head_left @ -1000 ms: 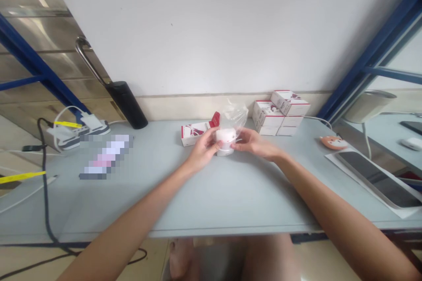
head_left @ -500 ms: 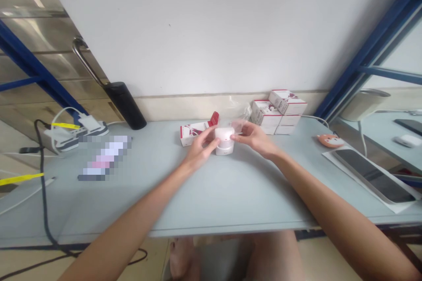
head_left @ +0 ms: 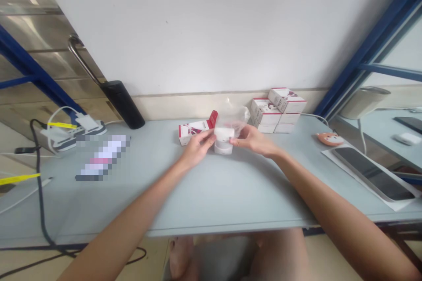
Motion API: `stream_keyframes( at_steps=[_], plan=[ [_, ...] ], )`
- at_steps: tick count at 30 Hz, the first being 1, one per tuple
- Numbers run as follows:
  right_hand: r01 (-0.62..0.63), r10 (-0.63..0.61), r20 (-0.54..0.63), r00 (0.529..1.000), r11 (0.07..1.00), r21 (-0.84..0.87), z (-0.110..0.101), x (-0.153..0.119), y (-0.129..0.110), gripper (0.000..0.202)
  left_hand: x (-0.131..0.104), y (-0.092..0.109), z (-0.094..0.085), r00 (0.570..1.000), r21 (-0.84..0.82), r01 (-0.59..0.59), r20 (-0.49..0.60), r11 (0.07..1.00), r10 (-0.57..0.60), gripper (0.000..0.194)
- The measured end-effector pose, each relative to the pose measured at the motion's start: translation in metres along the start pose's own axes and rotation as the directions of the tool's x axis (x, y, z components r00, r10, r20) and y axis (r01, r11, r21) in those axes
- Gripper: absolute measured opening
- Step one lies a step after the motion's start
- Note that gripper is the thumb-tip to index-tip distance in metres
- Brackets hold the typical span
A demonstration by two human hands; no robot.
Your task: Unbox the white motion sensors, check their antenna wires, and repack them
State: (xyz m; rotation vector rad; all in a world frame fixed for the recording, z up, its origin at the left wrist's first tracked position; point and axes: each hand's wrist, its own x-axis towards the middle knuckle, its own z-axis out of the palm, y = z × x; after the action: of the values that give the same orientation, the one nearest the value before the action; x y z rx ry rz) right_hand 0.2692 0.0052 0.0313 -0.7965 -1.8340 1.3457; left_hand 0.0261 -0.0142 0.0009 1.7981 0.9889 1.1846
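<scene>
A small white rounded two-part device stands in the middle of the table, its kind unclear. My left hand [head_left: 198,148] and my right hand [head_left: 254,140] pinch its white upper part [head_left: 224,133] from either side with thumb and fingers. Under that sits the round white lower part [head_left: 223,147], close to the tabletop. A crumpled clear plastic bag [head_left: 232,115] rises just behind the device, near my right fingers; whether they also hold it I cannot tell. Left of my left fingers lies a white-and-red box [head_left: 191,131] with its red flap [head_left: 213,118] raised.
Several white-and-red boxes [head_left: 275,123] are stacked at the back right. An orange animal-shaped item [head_left: 330,139] and a dark phone-like slab [head_left: 372,173] lie at right. At left are a black cylinder [head_left: 123,103], a power strip [head_left: 81,134] and a pixelated item [head_left: 103,158].
The clear bag stands higher and fuller behind the device. Both hands keep their places on the upper part, with the fingers slightly shifted. The view has moved a little.
</scene>
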Motion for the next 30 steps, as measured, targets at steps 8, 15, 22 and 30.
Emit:
stream_keyframes(
  at_steps=[8,15,22,30],
  plan=[
    [-0.032,0.038,0.056,0.998,0.993,-0.113,-0.002,0.001,0.003,0.061,0.000,-0.001,-0.003,0.992,0.098,-0.013,0.127,0.995,0.000,0.039],
    [-0.028,0.061,0.100,0.993,0.951,-0.307,-0.005,0.004,0.021,0.052,-0.005,0.003,-0.001,0.997,0.045,0.018,0.068,0.999,-0.021,0.065],
    [0.043,-0.018,0.077,0.997,0.939,-0.343,0.001,0.002,0.020,0.062,-0.003,0.002,0.003,0.998,-0.024,0.029,0.049,0.999,-0.028,0.056],
    [0.040,-0.036,0.019,0.999,0.970,-0.240,0.002,0.002,0.009,0.048,-0.007,0.002,0.008,0.995,-0.012,0.076,0.061,0.997,-0.076,0.055]
  ],
)
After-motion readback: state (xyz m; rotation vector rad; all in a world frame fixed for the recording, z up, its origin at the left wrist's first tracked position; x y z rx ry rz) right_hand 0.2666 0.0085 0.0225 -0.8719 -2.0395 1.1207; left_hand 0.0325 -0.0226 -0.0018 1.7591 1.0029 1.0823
